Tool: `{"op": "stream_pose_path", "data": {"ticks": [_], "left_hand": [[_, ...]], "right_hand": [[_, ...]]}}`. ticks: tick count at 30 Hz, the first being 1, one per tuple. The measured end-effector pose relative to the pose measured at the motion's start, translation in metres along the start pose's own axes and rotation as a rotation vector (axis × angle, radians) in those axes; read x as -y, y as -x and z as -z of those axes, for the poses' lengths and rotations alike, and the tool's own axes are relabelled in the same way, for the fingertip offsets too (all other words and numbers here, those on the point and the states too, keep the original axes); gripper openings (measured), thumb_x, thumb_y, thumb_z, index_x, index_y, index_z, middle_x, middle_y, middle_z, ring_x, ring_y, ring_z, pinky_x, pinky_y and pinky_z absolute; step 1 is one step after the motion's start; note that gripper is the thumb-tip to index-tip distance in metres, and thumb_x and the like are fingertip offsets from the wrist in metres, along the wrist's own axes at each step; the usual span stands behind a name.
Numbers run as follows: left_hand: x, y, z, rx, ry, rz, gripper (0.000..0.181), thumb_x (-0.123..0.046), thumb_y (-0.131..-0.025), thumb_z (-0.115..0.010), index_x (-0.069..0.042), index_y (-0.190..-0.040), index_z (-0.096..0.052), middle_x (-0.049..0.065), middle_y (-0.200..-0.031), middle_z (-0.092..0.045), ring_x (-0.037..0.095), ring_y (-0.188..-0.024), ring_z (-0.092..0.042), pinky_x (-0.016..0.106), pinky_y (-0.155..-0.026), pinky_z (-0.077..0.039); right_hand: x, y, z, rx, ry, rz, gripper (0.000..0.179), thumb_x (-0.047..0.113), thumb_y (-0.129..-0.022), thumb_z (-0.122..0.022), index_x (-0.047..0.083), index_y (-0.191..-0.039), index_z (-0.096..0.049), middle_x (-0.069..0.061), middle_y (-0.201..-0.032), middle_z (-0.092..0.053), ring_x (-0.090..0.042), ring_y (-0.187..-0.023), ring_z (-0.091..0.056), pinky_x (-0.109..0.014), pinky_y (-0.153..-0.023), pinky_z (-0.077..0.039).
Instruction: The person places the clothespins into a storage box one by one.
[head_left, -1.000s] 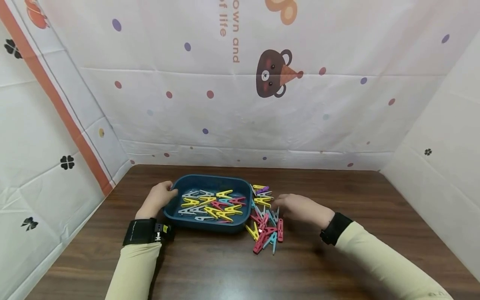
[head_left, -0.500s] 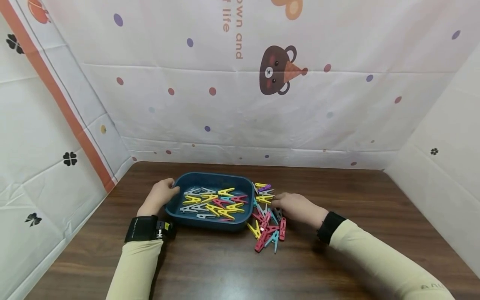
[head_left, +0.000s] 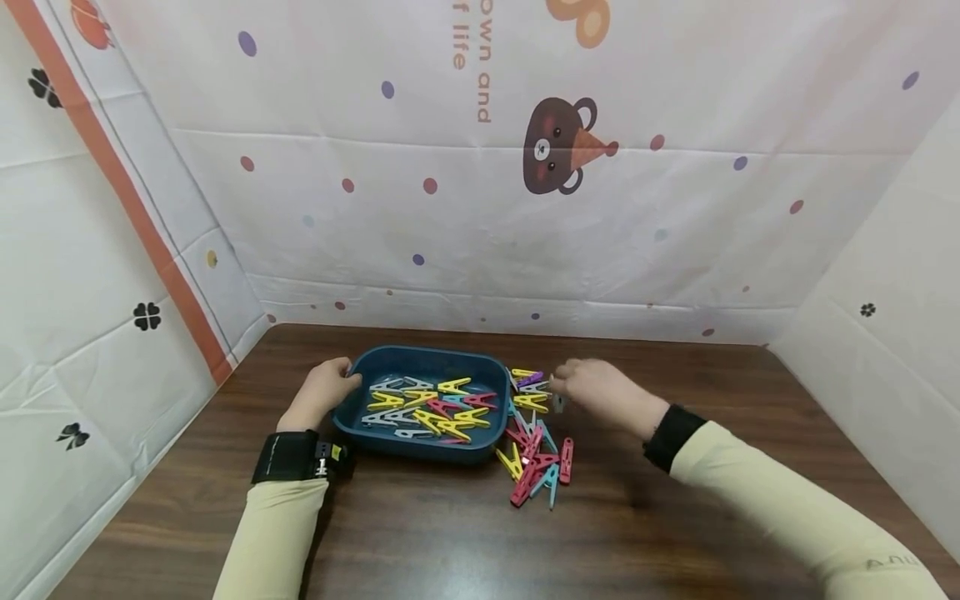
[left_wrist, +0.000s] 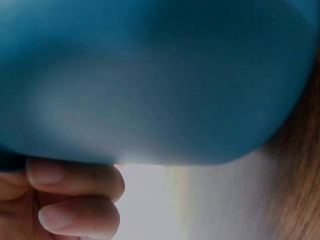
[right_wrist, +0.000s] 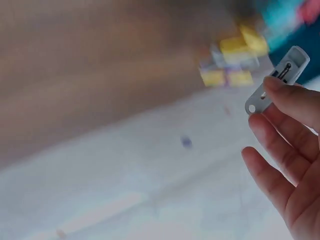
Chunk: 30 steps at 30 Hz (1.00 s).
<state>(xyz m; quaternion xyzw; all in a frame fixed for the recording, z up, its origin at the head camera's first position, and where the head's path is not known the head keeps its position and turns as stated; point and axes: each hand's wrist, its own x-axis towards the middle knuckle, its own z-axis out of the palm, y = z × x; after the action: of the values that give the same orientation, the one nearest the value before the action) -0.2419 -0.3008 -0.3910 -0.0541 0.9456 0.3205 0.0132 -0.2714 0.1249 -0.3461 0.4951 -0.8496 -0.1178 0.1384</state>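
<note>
My left hand (head_left: 318, 396) grips the left end of a dark blue plastic basin (head_left: 427, 361). In the left wrist view its curled fingers (left_wrist: 80, 217) sit at the basin's edge, and the basin wall fills most of that view. Several clothespins (head_left: 427, 422) in yellow, white, pink and blue lie inside the basin. To the right of the basin my right hand (head_left: 603, 393) pinches a grey clothespin (right_wrist: 298, 57) between thumb and fingers, raised over the table. Below and left of that hand lies a loose pile of clothespins (head_left: 525, 475), with a pink clothespin (head_left: 567, 461) at its right side.
The brown wooden table (head_left: 442, 542) carries the basin and the pile. The pile lies close along the basin's right wall, with yellow and purple clothespins (head_left: 529, 379) at its far end. A white patterned cloth (head_left: 337, 233) hangs behind and at both sides.
The right hand has taken the grey clothespin from the pile's right side and lifted it up and away. The left hand stays at the basin; the head view has shifted slightly.
</note>
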Motion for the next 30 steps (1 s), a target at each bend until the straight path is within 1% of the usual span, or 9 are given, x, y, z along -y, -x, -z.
{"op": "stream_pose_path", "data": {"ticks": [3, 6, 8, 12, 15, 18, 22, 26, 30], "left_hand": [[0.001, 0.000, 0.000, 0.003, -0.004, 0.002, 0.028, -0.014, -0.100, -0.053, -0.009, -0.077, -0.038, 0.002, -0.070, -0.035, 0.019, -0.067, -0.040, 0.031, -0.064, -0.033], [0.001, 0.000, 0.000, 0.008, 0.001, 0.011, 0.028, -0.014, -0.100, -0.053, -0.009, -0.077, -0.039, 0.002, -0.070, -0.035, 0.019, -0.067, -0.041, 0.031, -0.064, -0.033], [0.002, 0.000, 0.000, 0.009, 0.008, 0.012, 0.028, -0.014, -0.100, -0.053, -0.009, -0.077, -0.039, 0.002, -0.070, -0.035, 0.019, -0.067, -0.041, 0.031, -0.064, -0.033], [0.004, -0.001, -0.001, 0.009, 0.015, -0.003, 0.029, -0.013, -0.100, -0.053, -0.010, -0.076, -0.037, 0.002, -0.070, -0.033, 0.019, -0.066, -0.039, 0.031, -0.065, -0.033], [0.004, -0.001, -0.003, 0.011, 0.016, -0.002, 0.029, -0.013, -0.100, -0.053, -0.010, -0.076, -0.037, 0.002, -0.070, -0.033, 0.019, -0.066, -0.039, 0.031, -0.065, -0.033], [0.003, -0.003, -0.004, 0.010, 0.016, 0.006, 0.028, -0.013, -0.100, -0.054, -0.010, -0.076, -0.039, 0.002, -0.070, -0.035, 0.019, -0.067, -0.041, 0.030, -0.064, -0.034], [0.001, -0.004, -0.003, 0.005, 0.011, 0.004, 0.027, -0.013, -0.099, -0.054, -0.010, -0.076, -0.041, 0.002, -0.070, -0.037, 0.019, -0.067, -0.043, 0.030, -0.063, -0.035], [0.001, -0.004, -0.001, 0.000, 0.013, -0.009, 0.027, -0.013, -0.099, -0.054, -0.009, -0.076, -0.040, 0.002, -0.070, -0.037, 0.019, -0.067, -0.043, 0.030, -0.063, -0.035], [0.001, -0.004, 0.001, 0.013, 0.007, -0.004, 0.028, -0.014, -0.101, -0.053, -0.010, -0.076, -0.040, 0.002, -0.071, -0.038, 0.019, -0.067, -0.043, 0.030, -0.063, -0.035]], "right_hand": [[-0.007, -0.019, 0.023, -0.079, -0.003, -0.017, 0.031, 0.002, -0.077, -0.085, 0.014, -0.102, -0.072, -0.002, -0.093, -0.072, -0.017, -0.084, -0.069, -0.031, -0.074, -0.058], [-0.006, -0.047, 0.046, -0.101, -0.069, -0.036, 0.022, 0.005, -0.085, -0.080, 0.015, -0.103, -0.072, -0.002, -0.094, -0.073, -0.017, -0.085, -0.070, -0.032, -0.073, -0.059], [0.000, -0.071, 0.058, -0.090, -0.125, -0.035, 0.016, 0.010, -0.089, -0.077, 0.015, -0.103, -0.072, -0.003, -0.096, -0.074, -0.018, -0.088, -0.071, -0.034, -0.076, -0.059], [0.021, -0.122, 0.066, 0.019, -0.207, -0.021, 0.016, 0.019, -0.094, -0.073, 0.015, -0.110, -0.074, -0.003, -0.105, -0.076, -0.019, -0.096, -0.072, -0.034, -0.086, -0.059], [0.039, -0.157, 0.057, 0.113, -0.247, -0.006, 0.019, 0.021, -0.095, -0.073, 0.015, -0.112, -0.075, -0.004, -0.111, -0.074, -0.019, -0.103, -0.070, -0.033, -0.091, -0.057], [0.058, -0.187, 0.042, 0.181, -0.280, 0.003, 0.018, 0.020, -0.096, -0.072, 0.013, -0.112, -0.076, -0.006, -0.113, -0.073, -0.019, -0.104, -0.069, -0.031, -0.092, -0.056], [0.080, -0.219, 0.021, 0.252, -0.323, -0.012, 0.014, 0.016, -0.099, -0.067, 0.011, -0.109, -0.077, -0.004, -0.108, -0.075, -0.016, -0.096, -0.069, -0.028, -0.088, -0.056], [0.099, -0.242, 0.000, 0.289, -0.302, -0.062, 0.017, 0.016, -0.103, -0.060, 0.012, -0.105, -0.077, -0.003, -0.103, -0.077, -0.014, -0.086, -0.067, -0.026, -0.081, -0.055], [0.113, -0.254, -0.017, 0.302, -0.269, -0.144, 0.020, 0.020, -0.105, -0.057, 0.013, -0.107, -0.076, -0.003, -0.103, -0.077, -0.013, -0.084, -0.067, -0.024, -0.076, -0.053]]}}
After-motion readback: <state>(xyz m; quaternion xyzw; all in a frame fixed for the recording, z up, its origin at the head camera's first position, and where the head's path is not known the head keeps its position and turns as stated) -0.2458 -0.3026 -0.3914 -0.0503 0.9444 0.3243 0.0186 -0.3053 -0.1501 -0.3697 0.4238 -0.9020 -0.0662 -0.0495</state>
